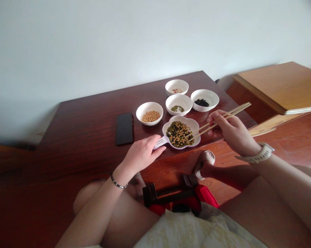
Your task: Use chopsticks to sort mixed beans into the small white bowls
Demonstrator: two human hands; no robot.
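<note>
My post: dark wood table, glossy, set near plain pale wall. To my right, lighter yellowish-brown wooden furniture, flat top. Reddish-brown floor below, shiny. Soft light on wall; lower left dim.

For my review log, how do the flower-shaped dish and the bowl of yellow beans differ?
The flower-shaped dish has a scalloped rim and a handle, while the bowl of yellow beans is round and handleless. The dish holds yellow beans mixed with green and dark ones; the bowl shows only yellow. The left hand grips the dish's handle, while no hand touches the bowl. Both are pale inside and sit on the dark table.
</note>
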